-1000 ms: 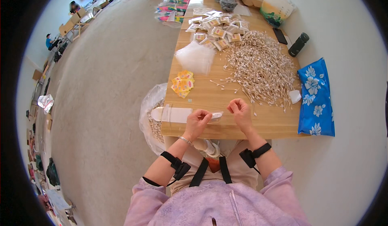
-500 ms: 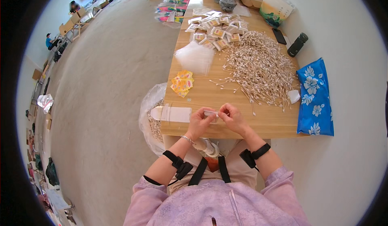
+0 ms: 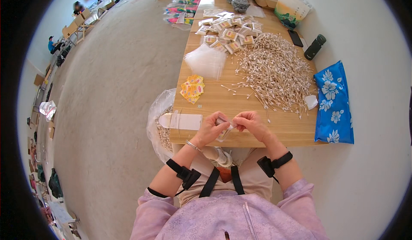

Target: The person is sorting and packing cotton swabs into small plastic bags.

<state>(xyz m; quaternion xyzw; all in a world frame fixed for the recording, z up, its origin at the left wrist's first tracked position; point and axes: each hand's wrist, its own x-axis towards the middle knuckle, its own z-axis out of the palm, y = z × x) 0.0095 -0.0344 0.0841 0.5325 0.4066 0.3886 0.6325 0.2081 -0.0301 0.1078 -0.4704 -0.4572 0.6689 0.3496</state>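
Note:
Near the front edge of the table, my left hand (image 3: 210, 129) is closed on a small clear plastic packet (image 3: 224, 134) that has a bit of yellow and white inside. My right hand (image 3: 252, 124) pinches at the packet's upper right edge, thumb against fingertips; the fingers hide that corner. Left of my hands lies a white card strip (image 3: 189, 122). Beyond it are a stack of yellow printed cards (image 3: 192, 88) and a fan of empty clear bags (image 3: 207, 62). A big heap of loose cotton swabs (image 3: 277, 75) spreads to the right, with filled swab packets (image 3: 229, 35) piled behind.
A blue flowered pouch (image 3: 334, 102) lines the table's right side, near a dark bottle (image 3: 315, 47) and a phone (image 3: 295, 38). A plastic sack of swabs (image 3: 162, 130) stands by the table's left edge. Two people sit far off at the left.
The packet has tilted and shows more below my left hand. My right hand has turned flatter, its wrist shifting right, and stays at the packet's edge.

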